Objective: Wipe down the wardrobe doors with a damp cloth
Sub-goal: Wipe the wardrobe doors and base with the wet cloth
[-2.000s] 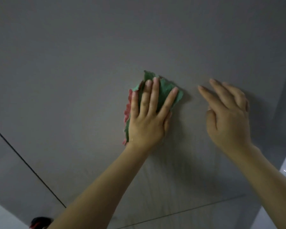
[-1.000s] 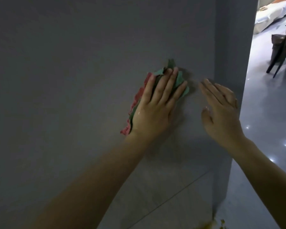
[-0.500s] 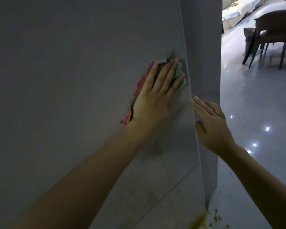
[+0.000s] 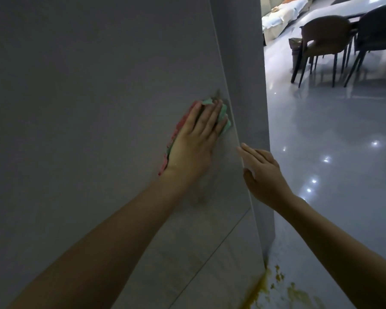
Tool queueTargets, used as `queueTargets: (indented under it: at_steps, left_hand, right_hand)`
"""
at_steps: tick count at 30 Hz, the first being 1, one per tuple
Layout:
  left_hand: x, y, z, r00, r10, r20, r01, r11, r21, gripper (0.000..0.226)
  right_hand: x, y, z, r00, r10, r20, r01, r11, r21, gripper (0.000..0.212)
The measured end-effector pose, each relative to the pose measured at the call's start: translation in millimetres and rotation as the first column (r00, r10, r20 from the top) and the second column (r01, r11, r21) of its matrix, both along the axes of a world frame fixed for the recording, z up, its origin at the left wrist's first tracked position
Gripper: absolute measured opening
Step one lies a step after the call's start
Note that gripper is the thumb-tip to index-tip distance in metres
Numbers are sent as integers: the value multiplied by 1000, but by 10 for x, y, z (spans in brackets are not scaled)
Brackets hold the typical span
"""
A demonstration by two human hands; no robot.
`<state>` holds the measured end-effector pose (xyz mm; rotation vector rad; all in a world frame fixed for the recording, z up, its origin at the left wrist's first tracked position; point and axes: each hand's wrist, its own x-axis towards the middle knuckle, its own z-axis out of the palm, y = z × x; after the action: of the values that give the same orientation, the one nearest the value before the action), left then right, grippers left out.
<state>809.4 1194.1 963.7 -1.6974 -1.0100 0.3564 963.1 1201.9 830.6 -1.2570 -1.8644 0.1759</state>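
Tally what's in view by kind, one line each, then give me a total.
hands: 2 (left hand, right hand)
cloth: 1
wardrobe door: 1
chairs: 2 (brown chair, dark chair)
table: 1
yellow stain on the floor: 1
Total: 8

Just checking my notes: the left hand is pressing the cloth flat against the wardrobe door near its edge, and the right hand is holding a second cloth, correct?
Not quite. The head view shows the right hand holding nothing; its straight fingers rest at the edge of the wardrobe door. The rest stands: the left hand presses the green and red cloth flat against the door near its edge.
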Motion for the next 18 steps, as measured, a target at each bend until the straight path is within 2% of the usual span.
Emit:
queueTargets:
  at_steps: [4, 8, 10, 13, 16, 18]
  left_hand:
    - [-95, -44, -177, 998, -24, 58, 19, 997, 79, 61]
    - [-392, -297, -595, 994, -23, 110, 19, 999, 34, 63]
    - [-475, -371, -575, 981, -31, 190, 27, 999, 27, 62]
    - [-454, -335, -534, 952, -99, 291, 67, 991, 116, 60]
    - [-371, -266, -856, 951, -95, 295, 19, 968, 249, 53]
    - [-310, -230, -1177, 952, -68, 299, -14, 964, 265, 57]
  right_hand:
    - [-57, -67, -61, 995, 32, 94, -27, 998, -53, 58]
    - [-113, -80, -189, 989, 98, 111, -83, 988, -128, 62]
    - [-119, -7, -200, 990, 110, 88, -101, 989, -109, 62]
    - [-145, 191, -235, 992, 106, 67, -102, 993, -64, 63]
    - [-187, 335, -462, 990, 141, 26, -141, 990, 5, 70]
    - [-238, 394, -616, 981, 189, -47, -186, 981, 54, 71]
